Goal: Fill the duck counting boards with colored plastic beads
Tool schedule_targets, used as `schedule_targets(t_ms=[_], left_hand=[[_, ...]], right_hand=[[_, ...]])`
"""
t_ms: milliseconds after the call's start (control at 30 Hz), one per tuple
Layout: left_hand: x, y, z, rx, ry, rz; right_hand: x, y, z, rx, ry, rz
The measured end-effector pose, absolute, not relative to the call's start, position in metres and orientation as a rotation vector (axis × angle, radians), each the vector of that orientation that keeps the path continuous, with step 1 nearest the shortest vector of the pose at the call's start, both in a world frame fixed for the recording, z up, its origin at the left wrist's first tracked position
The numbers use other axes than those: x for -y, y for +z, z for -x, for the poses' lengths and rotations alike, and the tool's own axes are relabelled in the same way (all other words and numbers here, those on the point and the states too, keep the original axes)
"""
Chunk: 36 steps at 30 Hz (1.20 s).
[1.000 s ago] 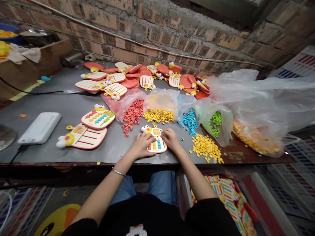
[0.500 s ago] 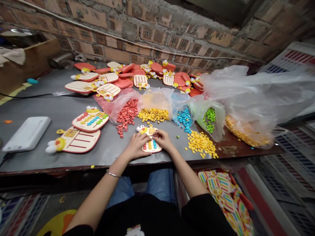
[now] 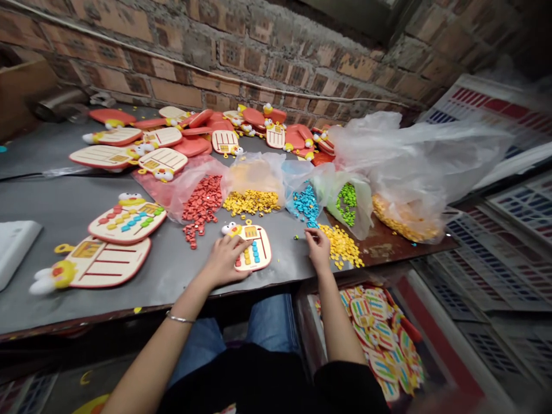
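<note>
My left hand (image 3: 225,259) lies over the left side of a duck-headed bead board (image 3: 265,250) and grips it against the table. Red, yellow and blue beads sit in the board's columns; its rightmost groove shows a bare red line. To the right, my right hand (image 3: 318,248) is off the board, with thumb and fingers pinched together. It is close to the blue beads (image 3: 307,201) and the heap of loose yellow beads (image 3: 342,244). Whatever is between those fingertips is too small to make out. One green bead (image 3: 295,237) lies just left of them.
Bags of red beads (image 3: 202,198), yellow beads (image 3: 252,201) and green beads (image 3: 346,202) open toward me. A beaded board (image 3: 127,221) overlaps a bare board (image 3: 116,261) at left. More boards (image 3: 194,144) pile by the wall. A crate of finished-looking boards (image 3: 379,333) stands below right.
My right hand has left the board and moved right, toward the blue and green beads. My left hand stays on the board. The whole view has shifted.
</note>
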<state>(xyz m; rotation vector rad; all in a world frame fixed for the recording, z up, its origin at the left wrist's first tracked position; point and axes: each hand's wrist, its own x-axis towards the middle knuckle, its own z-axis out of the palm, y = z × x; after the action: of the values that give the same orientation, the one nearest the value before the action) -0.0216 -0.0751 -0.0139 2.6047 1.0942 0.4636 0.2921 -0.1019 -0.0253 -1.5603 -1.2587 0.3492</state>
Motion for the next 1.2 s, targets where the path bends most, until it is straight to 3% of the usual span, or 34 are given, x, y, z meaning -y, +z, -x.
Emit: schedule_targets(t_ms=[267,767,1100,1200], left_hand=[[0.074,-0.017,0.021,-1.081,0.451,-2.63],[0.077,-0.012,0.021,-1.104,0.434,-2.597],[0.075,-0.016,0.02,-1.109,0.471,-2.598],[0.075,-0.017,0.021,-1.102,0.484,-2.613]], right_hand=[[0.094,-0.032,-0.296,1.741,0.334,1.637],[0.037,-0.025,-0.192,1.943,0.438,1.33],[0.104,-0.006,-0.218,2.0,0.688,1.244],[0.107,0.011,-0.259,1.718,0.518,1.383]])
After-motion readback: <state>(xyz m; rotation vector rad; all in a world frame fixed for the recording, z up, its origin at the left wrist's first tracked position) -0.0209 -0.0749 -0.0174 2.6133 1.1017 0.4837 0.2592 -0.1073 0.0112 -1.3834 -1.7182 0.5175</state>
